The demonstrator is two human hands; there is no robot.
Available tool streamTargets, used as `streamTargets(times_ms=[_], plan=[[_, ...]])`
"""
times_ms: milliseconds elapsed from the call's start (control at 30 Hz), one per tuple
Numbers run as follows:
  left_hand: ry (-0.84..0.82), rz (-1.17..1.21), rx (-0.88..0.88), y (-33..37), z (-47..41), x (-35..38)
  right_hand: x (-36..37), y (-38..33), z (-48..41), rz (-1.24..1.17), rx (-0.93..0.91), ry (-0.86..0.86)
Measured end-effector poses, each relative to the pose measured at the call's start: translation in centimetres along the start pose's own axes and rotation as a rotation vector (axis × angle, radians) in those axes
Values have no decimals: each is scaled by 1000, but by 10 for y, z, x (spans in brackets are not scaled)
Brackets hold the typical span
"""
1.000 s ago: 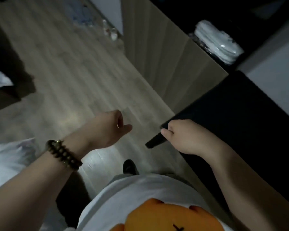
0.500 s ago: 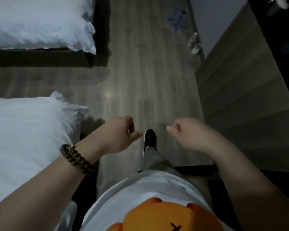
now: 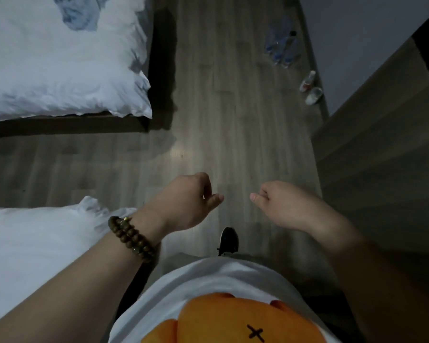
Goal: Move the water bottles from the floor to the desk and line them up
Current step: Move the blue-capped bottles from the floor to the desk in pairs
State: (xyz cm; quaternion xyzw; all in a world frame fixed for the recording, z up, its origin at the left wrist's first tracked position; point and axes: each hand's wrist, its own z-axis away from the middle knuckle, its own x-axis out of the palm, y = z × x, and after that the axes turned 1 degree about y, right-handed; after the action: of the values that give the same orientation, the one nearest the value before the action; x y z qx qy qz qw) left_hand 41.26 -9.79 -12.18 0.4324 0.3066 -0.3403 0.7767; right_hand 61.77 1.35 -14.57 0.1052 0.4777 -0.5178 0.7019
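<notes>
1. Grey wood-plank floor (image 3: 233, 120) stretches ahead of you, with a white-sheeted bed (image 3: 60, 70) at far left, a second bed (image 3: 22, 243) beside your left arm, and a wooden cabinet side (image 3: 382, 157) on your right.
2. The water bottles (image 3: 281, 47) sit clustered on the floor far ahead by the wall, well apart from both hands; they are too blurred to count.
3. Two small white containers (image 3: 310, 87) stand nearer you along that wall.
4. Your left hand (image 3: 188, 201), with a beaded bracelet (image 3: 131, 238) on its wrist, has loosely curled fingers and holds nothing.
5. Your right hand (image 3: 280, 204) is also loosely curled and empty.
6. A black shoe (image 3: 228, 241) shows below, between your hands.
</notes>
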Motion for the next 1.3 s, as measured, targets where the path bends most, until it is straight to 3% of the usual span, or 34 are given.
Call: streamTargets(times_ms=[333,633,833,967,1300], plan=[[27,37,-82,-64,-113,-94,-82,-50,-141,-48,-33,47],[59,-3,30,-141,-240,-214,-141,-120,-271,-145,104,71],[36,-76,110,-159,-326,-279,-184,-149,-326,-231,106,201],[-1,-62,148,-147,-389,-304,-211,-129,-365,-220,152,155],[-73,-148,132,-80,-562,-356,-316,-32,-509,-317,265,229]])
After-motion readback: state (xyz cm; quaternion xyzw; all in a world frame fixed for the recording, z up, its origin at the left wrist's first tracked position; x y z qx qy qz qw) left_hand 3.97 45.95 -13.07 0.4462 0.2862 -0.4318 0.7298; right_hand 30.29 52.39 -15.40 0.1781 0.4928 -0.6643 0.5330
